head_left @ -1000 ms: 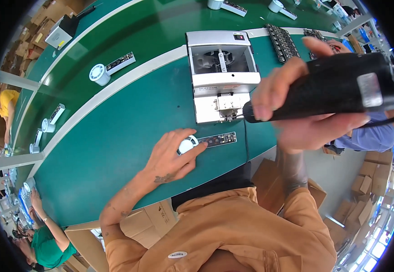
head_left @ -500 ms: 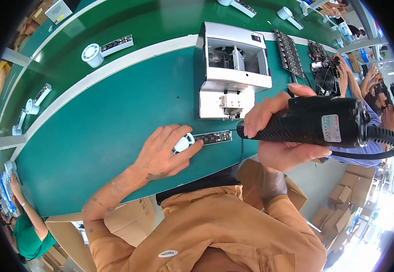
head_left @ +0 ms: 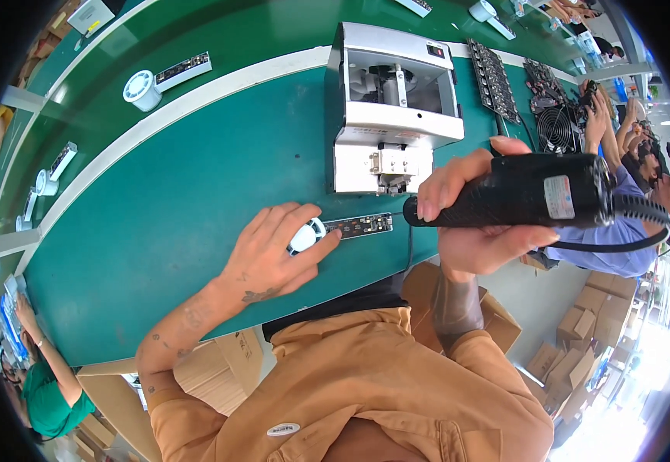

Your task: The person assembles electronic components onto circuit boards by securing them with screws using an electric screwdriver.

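My left hand (head_left: 279, 250) is closed around the white round head (head_left: 305, 238) of a small device lying on the green bench. A narrow tray with a circuit board (head_left: 362, 226) extends from that head to the right. My right hand (head_left: 470, 208) grips a black electric screwdriver (head_left: 531, 192), held nearly level above the bench edge. The screwdriver's nose points left, at the right end of the circuit board. Whether its thin tip touches the board, I cannot tell.
A silver-and-black machine (head_left: 396, 108) stands just behind my hands. Circuit panels (head_left: 493, 81) and a black fan (head_left: 555, 132) lie to its right. Similar white devices (head_left: 142, 91) sit on the belt beyond the pale rail (head_left: 273, 68). Co-workers are at both sides.
The whole view has shifted slightly, with the bench things sitting a little higher. Both hands keep their holds, and the screwdriver stays at the board's right end.
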Action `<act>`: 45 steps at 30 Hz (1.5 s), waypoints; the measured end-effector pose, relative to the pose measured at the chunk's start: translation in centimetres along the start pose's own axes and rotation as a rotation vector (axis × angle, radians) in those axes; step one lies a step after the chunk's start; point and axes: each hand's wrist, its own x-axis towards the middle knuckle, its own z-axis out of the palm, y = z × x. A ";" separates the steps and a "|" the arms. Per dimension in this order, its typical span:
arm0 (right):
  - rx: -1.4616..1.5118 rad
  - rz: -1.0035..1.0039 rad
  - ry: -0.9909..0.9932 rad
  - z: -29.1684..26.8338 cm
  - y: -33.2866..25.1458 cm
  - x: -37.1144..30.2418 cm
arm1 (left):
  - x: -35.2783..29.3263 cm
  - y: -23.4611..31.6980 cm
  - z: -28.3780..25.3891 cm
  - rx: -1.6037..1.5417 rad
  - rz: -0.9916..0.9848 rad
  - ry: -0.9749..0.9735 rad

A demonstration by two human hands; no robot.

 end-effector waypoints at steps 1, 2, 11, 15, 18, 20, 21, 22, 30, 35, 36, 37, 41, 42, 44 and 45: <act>0.056 -0.045 -0.045 -0.3 0.3 0.0 | 0.1 -0.1 0.0 0.000 0.000 -0.002; 0.112 -0.090 -0.090 -0.5 0.5 0.1 | 0.1 -0.2 0.0 -0.001 0.003 -0.007; 0.034 -0.020 -0.030 -0.8 0.5 0.7 | 0.1 -0.7 0.8 0.018 0.006 0.001; 0.146 -0.065 -0.108 -1.3 1.1 0.4 | 0.3 -0.7 0.8 0.020 0.027 0.009; 0.190 -0.156 -0.147 -1.6 1.9 0.5 | 0.7 -0.8 0.7 -0.005 0.031 -0.004; 0.219 -0.155 -0.169 -1.7 2.1 0.7 | 0.7 -1.0 0.9 -0.003 0.031 -0.004; 0.220 -0.156 -0.166 -1.6 2.4 0.8 | 0.5 -1.3 0.9 0.002 0.042 -0.005; 0.207 -0.137 -0.169 -1.5 2.7 0.9 | 0.4 -1.6 0.9 0.002 0.044 -0.008; 0.030 -0.060 -0.170 -1.9 2.7 0.5 | 1.0 -1.5 1.1 -0.019 0.048 -0.001; 0.340 -0.252 -0.178 -2.0 -0.6 2.2 | 1.5 -1.3 1.2 0.028 0.071 0.019; 0.339 -0.246 -0.176 -1.3 -1.6 2.6 | 1.6 -1.1 1.2 0.026 0.068 0.008; 0.330 -0.308 -0.168 -0.4 -2.2 3.2 | 1.7 -1.1 1.3 0.026 0.065 0.009; -0.238 -0.250 -0.077 0.4 -1.2 5.3 | 2.3 -1.1 1.4 0.045 0.083 -0.009; -0.279 -0.075 -0.194 0.6 -0.7 5.4 | 2.2 -1.2 1.4 0.042 0.068 -0.010; -0.227 -0.124 0.027 2.1 -0.3 4.8 | 2.0 -1.4 1.6 0.044 0.062 -0.002; -0.203 -0.141 0.007 1.3 -0.1 4.7 | 2.1 -1.3 1.8 0.037 0.060 0.012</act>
